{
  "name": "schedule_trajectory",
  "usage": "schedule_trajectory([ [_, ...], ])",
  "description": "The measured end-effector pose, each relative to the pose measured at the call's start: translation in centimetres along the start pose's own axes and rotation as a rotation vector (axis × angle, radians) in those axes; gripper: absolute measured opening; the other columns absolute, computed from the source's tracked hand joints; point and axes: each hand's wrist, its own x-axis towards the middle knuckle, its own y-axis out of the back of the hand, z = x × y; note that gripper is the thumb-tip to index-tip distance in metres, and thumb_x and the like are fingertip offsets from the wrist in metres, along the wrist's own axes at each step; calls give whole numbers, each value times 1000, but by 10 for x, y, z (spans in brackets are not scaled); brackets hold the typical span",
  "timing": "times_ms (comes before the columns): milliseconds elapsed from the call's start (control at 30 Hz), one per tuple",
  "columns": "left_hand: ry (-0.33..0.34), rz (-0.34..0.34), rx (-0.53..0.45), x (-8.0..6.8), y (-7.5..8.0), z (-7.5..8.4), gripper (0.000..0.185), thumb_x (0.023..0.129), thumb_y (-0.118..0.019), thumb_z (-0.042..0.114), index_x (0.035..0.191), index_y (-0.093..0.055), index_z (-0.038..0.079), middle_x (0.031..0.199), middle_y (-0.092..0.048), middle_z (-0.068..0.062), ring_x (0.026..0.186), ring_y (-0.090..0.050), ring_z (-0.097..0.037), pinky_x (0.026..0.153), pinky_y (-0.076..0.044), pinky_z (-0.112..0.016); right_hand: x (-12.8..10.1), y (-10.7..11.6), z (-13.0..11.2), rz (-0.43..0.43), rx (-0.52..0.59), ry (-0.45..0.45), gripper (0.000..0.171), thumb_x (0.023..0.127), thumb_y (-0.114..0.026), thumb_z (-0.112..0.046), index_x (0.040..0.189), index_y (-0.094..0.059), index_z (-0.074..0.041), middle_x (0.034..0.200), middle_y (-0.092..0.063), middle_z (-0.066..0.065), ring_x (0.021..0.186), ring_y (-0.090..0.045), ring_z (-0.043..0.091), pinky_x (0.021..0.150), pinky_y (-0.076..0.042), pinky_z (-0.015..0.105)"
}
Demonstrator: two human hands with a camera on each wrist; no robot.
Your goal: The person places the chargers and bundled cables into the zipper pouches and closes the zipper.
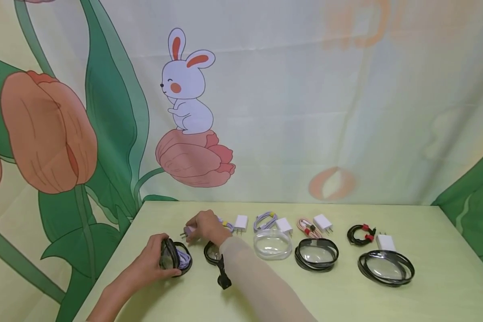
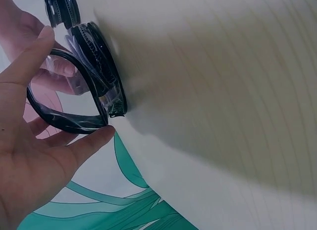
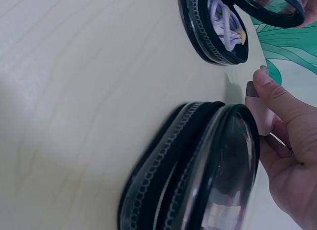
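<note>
Glossy clear plastic pouches (image 1: 316,254) with black zip edging lie on a smooth, matt pale-wood-grain table (image 1: 426,295); backdrop (image 1: 306,112) is printed cloth.

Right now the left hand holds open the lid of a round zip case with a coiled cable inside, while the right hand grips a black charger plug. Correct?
Not quite. The charger plug in the right hand is pale, pinkish-lilac, not black, as the right wrist view shows. The rest stands: the left hand holds open the round zip case with a coiled cable inside.
</note>
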Motion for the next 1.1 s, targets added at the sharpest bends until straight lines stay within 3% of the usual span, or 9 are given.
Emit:
schedule_trajectory([
  [300,34,-10,-18,1,-1,4,99,73,-94,31,138,-30,-8,133,-38,-30,119,-52,-44,100,-47,-59,-4,8,-1,22,-21,27,41,75,-91,-32,114,-80,-24,108,-76,-9,101,-63,13,85,-50,22],
  [567,67,-17,-28,2,-2,6,101,73,-93,31,139,-28,-8,135,-36,-30,121,-49,-44,102,-45,-60,-10,15,-4,10,-43,78,41,74,-91,-36,113,-81,-25,108,-76,-11,92,-60,6,78,-47,18],
  [733,42,10,-24,2,-4,5,101,73,-93,31,139,-28,-9,134,-36,-31,120,-49,-43,102,-45,-60,-21,21,-11,-26,-67,125,43,74,-90,-38,114,-80,-24,109,-76,-12,92,-60,4,76,-48,17],
  [867,4,42,-21,2,-5,4,101,71,-94,30,137,-29,-11,132,-37,-32,119,-49,-44,101,-44,-60,-30,21,-12,-51,-117,179,43,76,-89,-38,115,-80,-22,102,-75,-15,83,-57,2,71,-45,16],
  [1100,28,29,-28,2,-4,6,102,73,-94,30,139,-28,-10,135,-35,-32,122,-47,-44,102,-44,-59,-38,11,-13,-44,-143,263,37,79,-87,-39,111,-81,-20,90,-74,-16,72,-51,0,63,-40,14],
])
